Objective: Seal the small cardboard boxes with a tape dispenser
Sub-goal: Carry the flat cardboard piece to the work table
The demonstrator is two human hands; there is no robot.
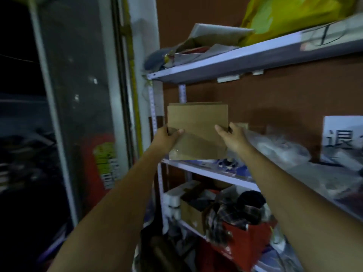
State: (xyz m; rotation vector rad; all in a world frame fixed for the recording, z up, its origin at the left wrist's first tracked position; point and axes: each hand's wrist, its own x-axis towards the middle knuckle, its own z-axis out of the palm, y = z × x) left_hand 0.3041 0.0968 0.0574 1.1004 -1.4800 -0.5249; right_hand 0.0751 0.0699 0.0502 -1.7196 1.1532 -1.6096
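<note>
Left grip (168, 135) pinches the left edge of a flat brown cardboard box (198, 122): thumb lies across the front face, fingers curl behind. Right grip (233, 135) clamps the right edge the same way, thumb on the front, fingers wrapped round the back. Both forearms reach up and forward.

Box is upright, broad face toward the camera, in the gap between two boards of a white metal shelving rack (208, 172). Its lower edge sits just at the front lip of the middle board; cannot tell whether it touches. Lower left of the face shines, glossy. Frame is motion-blurred.

Upper board carries a yellow plastic bag (294, 16) and, to its left, a crumpled heap of grey-brown paper and card (212, 36). On the middle board, right of the box: clear plastic bags (275, 146), then a white sign with black characters (343, 134) against the brown back wall.

Lower board: an open brown carton (191, 213), a dark plaid cloth (231, 214) beside it, and a red box (249, 240) just under the cloth.

Left of the rack, a white-framed glass door (78, 95), dark outside, with a red and yellow-green poster (102, 163) low down.
</note>
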